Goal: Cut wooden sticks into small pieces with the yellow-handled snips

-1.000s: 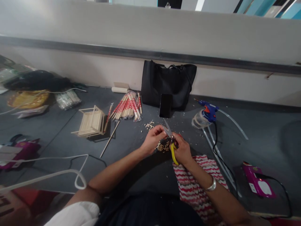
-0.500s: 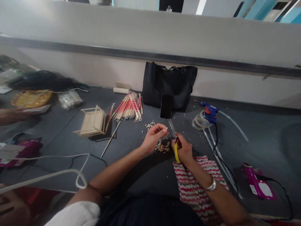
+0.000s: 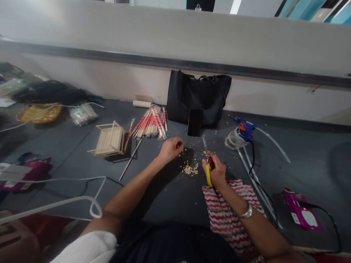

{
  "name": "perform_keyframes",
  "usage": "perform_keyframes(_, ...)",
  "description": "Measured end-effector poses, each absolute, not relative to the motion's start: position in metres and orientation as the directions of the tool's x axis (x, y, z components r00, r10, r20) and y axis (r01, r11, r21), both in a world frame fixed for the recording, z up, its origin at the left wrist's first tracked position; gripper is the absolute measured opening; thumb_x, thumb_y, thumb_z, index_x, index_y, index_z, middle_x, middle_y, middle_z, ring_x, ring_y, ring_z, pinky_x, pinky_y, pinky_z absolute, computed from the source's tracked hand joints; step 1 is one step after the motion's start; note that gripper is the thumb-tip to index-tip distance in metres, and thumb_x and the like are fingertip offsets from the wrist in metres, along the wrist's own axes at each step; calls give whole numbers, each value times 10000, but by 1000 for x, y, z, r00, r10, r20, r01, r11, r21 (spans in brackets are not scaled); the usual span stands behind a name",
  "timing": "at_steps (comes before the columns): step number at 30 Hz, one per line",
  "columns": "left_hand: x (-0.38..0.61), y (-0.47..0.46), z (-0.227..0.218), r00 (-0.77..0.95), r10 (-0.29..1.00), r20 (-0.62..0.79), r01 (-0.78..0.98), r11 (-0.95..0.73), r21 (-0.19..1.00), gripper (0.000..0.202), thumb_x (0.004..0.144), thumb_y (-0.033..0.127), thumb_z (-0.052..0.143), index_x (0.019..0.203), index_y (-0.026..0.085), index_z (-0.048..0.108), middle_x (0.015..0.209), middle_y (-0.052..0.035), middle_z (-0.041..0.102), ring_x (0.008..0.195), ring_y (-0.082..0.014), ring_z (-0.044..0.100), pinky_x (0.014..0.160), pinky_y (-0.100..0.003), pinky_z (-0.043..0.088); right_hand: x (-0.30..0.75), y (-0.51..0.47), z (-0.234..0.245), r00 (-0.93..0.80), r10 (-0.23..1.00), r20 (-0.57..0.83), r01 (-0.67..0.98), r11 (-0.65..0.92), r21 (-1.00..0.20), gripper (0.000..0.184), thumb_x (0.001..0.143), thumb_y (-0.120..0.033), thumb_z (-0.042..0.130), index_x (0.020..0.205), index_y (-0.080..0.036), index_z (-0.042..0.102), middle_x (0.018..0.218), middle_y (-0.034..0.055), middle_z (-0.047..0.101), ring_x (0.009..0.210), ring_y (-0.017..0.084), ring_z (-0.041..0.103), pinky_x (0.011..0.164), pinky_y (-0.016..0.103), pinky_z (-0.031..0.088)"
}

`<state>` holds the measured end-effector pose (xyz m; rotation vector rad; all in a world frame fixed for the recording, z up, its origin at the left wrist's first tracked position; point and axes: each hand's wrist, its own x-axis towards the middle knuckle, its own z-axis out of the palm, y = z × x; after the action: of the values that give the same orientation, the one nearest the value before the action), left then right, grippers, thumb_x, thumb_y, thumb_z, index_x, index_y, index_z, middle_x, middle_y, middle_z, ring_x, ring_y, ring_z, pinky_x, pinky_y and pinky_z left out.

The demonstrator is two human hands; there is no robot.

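My left hand [image 3: 170,149] is closed over the dark tabletop, fingers curled together; whatever it holds is hidden. Just below and to the right of it lies a heap of small wooden stick pieces [image 3: 190,169], with crumbs scattered around. My right hand [image 3: 216,171] is wrapped around scissors with yellow and red handles [image 3: 208,174], blades pointing away from me toward a black phone [image 3: 195,122]. Under my right forearm is a red and white wavy-striped cloth [image 3: 223,212]. A small frame built of sticks [image 3: 109,138] stands to the left, beside a single thin stick [image 3: 131,160].
Wrapped chopsticks [image 3: 150,122] lie behind my left hand. A black bag [image 3: 197,96] leans at the wall. To the right are a blue glue gun [image 3: 244,129], clear glue sticks [image 3: 256,186] and a purple power box [image 3: 301,212]. A white cable [image 3: 93,201] loops at lower left.
My left hand has moved left and slightly up, away from the scissors; the small piece seen in its fingertips no longer shows. A co-worker's hand at far left has gone from view.
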<state>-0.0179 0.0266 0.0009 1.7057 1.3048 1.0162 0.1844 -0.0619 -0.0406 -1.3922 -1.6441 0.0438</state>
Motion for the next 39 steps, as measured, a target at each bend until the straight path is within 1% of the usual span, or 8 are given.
perform_keyframes(5,-28,35,-3,243,967,77,731,-235,641,139,744,77,622,679,197,649,738,-72,670,726,-226,610,690,-315,379,183,-61,-41,99,779,619,753,348,-558,253,881,-302,562,1086,-200,670,870,32,773,703,161,728,671,255,605)
perform_keyframes(9,-27,34,-2,292,956,31,856,-276,438,129,823,120,564,775,168,673,827,-132,696,790,-269,644,715,-344,402,183,-61,-39,94,776,624,742,363,-564,262,880,-289,558,1098,-198,671,907,41,778,732,164,732,702,261,608)
perform_keyframes(12,-23,30,-1,340,939,44,880,-334,336,148,854,137,536,828,145,682,856,-155,690,835,-286,643,757,-373,423,184,-61,-39,92,792,603,743,349,-572,260,868,-294,570,1086,-199,676,879,33,777,661,152,712,658,253,602)
perform_keyframes(18,1,9,-10,589,781,208,711,-623,326,186,919,187,507,941,169,691,933,-109,677,914,-243,602,826,-370,455,185,-60,-41,67,759,648,747,392,-537,261,861,-283,578,1083,-195,683,882,41,776,689,156,721,649,243,595)
perform_keyframes(21,10,0,-16,695,699,169,645,-710,283,195,941,213,504,924,163,692,905,-99,675,904,-234,586,805,-355,454,184,-60,-42,59,750,658,741,409,-532,251,864,-272,583,1077,-194,689,801,23,756,614,143,690,593,230,574)
perform_keyframes(25,14,-5,-18,726,685,62,656,-716,240,208,950,197,493,906,151,691,903,-102,680,895,-234,590,778,-345,447,183,-60,-41,48,776,629,724,406,-557,254,864,-282,572,1068,-196,698,692,-9,702,547,127,639,548,220,547)
perform_keyframes(31,17,-7,-17,724,688,48,663,-713,228,192,937,164,493,929,149,685,904,-106,677,887,-234,597,792,-343,441,185,-62,-38,17,836,549,720,370,-587,271,836,-292,589,1058,-197,712,592,-52,615,462,95,546,488,194,497)
perform_keyframes(39,17,-6,-22,718,693,65,665,-710,230,183,946,263,529,921,157,676,884,-102,670,886,-239,598,793,-350,439,183,-61,-41,79,794,603,730,366,-577,275,847,-311,565,1057,-200,704,697,-9,699,563,130,640,561,224,550)
